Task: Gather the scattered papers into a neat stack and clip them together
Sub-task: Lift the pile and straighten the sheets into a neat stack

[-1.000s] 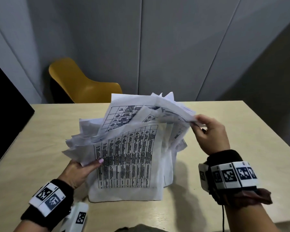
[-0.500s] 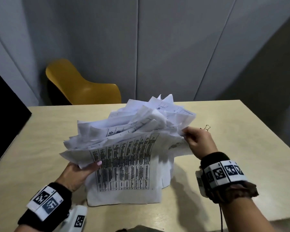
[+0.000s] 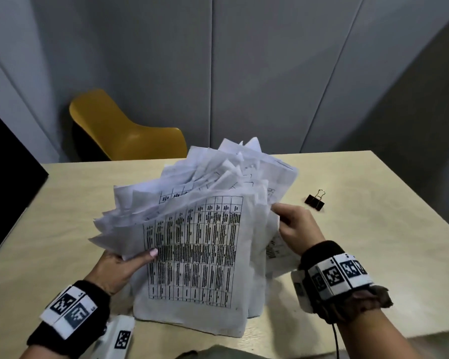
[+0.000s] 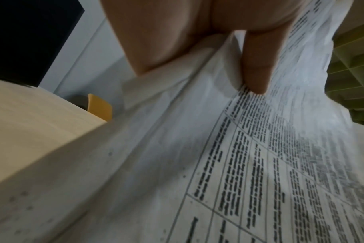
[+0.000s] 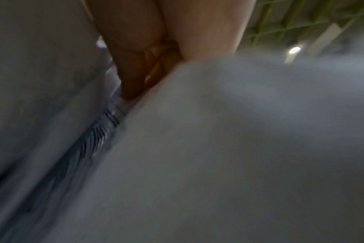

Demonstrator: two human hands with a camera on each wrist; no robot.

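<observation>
Messy paper stack [image 3: 192,255] stood on edge on table [image 3: 373,255], bottom edge touching tabletop. Left hand [image 3: 119,268] pinches left side, thumb on front sheet; right hand [image 3: 296,226] grips right side. Binder clip [image 3: 315,200] lies loose near right hand.

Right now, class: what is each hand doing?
Left hand: grips the papers at their left edge.
Right hand: pinches the papers' right edge.
</observation>
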